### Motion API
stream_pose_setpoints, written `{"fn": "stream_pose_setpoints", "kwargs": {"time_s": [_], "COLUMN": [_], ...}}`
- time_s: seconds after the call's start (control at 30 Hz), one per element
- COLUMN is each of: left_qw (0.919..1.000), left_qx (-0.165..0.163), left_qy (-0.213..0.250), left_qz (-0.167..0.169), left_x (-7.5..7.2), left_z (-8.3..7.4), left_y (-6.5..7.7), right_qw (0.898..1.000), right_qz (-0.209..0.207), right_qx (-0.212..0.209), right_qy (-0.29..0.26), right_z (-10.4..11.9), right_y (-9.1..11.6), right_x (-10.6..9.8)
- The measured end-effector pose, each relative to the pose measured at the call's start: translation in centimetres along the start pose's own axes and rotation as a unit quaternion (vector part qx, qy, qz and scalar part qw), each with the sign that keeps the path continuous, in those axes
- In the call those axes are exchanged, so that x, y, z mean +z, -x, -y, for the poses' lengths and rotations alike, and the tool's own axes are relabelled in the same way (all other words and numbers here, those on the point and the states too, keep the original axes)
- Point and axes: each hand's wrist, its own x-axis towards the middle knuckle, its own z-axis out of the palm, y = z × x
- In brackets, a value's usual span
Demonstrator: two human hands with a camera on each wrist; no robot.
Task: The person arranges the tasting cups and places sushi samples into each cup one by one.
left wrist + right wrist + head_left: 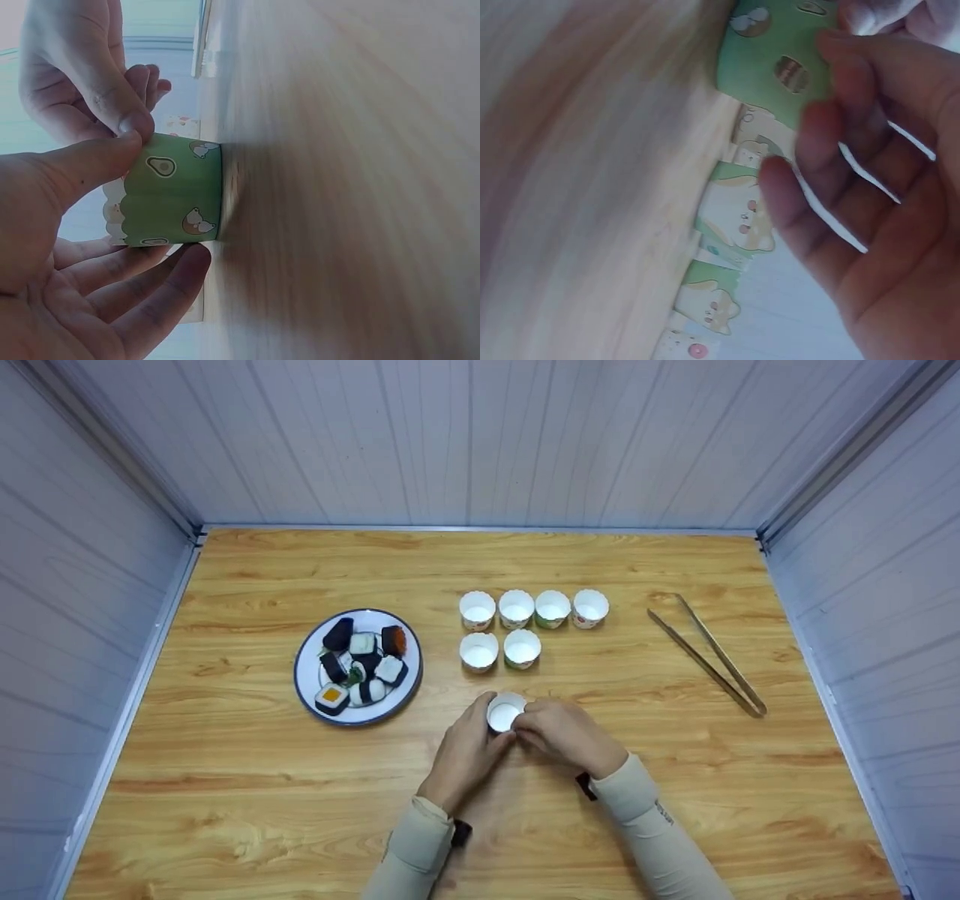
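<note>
in the head view, a small green round paper cup with a white inside (506, 712) is upright at the near middle of a yellow-brown wood-grain worktop (247, 780). the left hand (465, 750) grips its left side, and the right hand (566, 731) pinches its rim on the right. behind it, six white-lined printed paper cups (478, 611) stand in two rows, four at the back and two in front. to the left, a round white plate with a blue rim (309, 664) bears black-and-white sushi pieces (363, 643); well to the right lie slim metal tongs (703, 663), their arms spread.

in the left wrist view, the left thumb presses near the scalloped rim, with the fingers round the far side. avocado pictures show on the green wall; whether the base touches the worktop i cannot tell.

in the right wrist view, the right thumb and forefinger meet at the rim, the other fingers loosely bent and partly blurred. printed cups with animal faces stand beyond.
</note>
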Motion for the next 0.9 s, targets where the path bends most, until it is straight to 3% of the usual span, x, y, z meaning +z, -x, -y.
{"fn": "stream_pose_setpoints", "kwargs": {"time_s": [0.23, 0.5, 0.77, 0.9], "left_qw": [1.0, 0.9999, 0.9996, 0.999], "left_qx": [-0.002, 0.0, -0.026, -0.04], "left_qy": [0.002, 0.01, 0.008, 0.003], "left_qz": [0.0, -0.003, 0.011, 0.019], "left_x": [0.0, 0.0, 0.0, 0.0], "left_z": [0.0, 0.0, -0.1, -0.2], "left_y": [-0.2, -0.2, -0.3, -0.4], "right_qw": [0.999, 0.999, 0.987, 0.983], "right_qz": [-0.047, -0.049, -0.153, -0.185], "right_qx": [-0.015, -0.01, -0.029, 0.002], "right_qy": [-0.003, -0.003, -0.031, -0.015], "right_z": [-0.2, 0.0, 0.1, -1.1], "right_y": [0.1, 0.5, 1.0, 1.4], "right_x": [0.4, -0.4, -2.9, -4.0]}}
